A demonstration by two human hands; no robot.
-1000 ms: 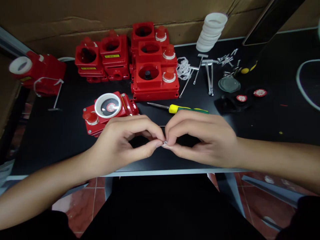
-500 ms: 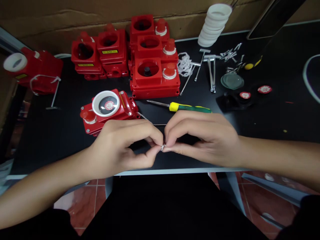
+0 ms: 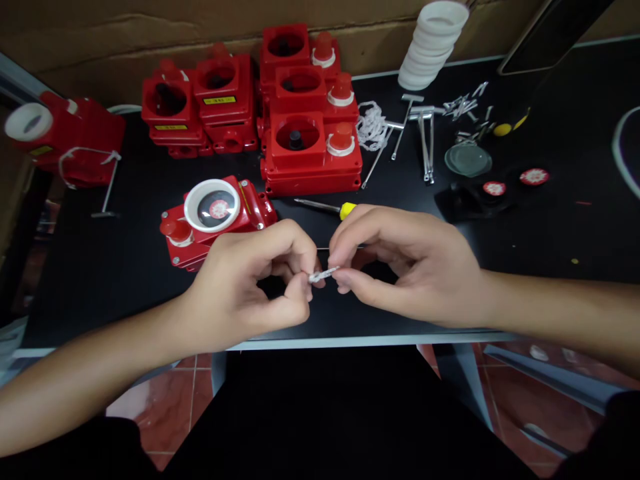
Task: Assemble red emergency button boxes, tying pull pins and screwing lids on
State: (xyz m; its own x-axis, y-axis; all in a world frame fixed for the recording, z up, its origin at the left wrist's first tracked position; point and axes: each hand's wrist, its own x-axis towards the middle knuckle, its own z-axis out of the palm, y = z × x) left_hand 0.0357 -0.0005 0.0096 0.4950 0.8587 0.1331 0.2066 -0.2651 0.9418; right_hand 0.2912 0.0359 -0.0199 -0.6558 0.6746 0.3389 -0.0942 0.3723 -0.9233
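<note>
- tiny white strand (image 3: 324, 274) is up over the worktop (image 3: 545, 280), kinda mid front edge
- left hand (image 3: 233, 283) has one end pinched
- right hand (image 3: 423, 263) pinches the other
- red box (image 3: 250, 217) sits just behind the left hand
- screwdriver (image 3: 346, 211) pokes out behind the right

On the counter (image 3: 110, 273), a hand could pass along the left side, beside the near red box (image 3: 253, 217). Ahead of the right hand (image 3: 425, 263), the screwdriver (image 3: 347, 211) and then the grouped red boxes (image 3: 315, 175) stand in the way. At the right, room exists between the black part (image 3: 465, 200) and the right forearm (image 3: 550, 297). Farther back, T-shaped keys (image 3: 426, 147) obstruct.
</note>
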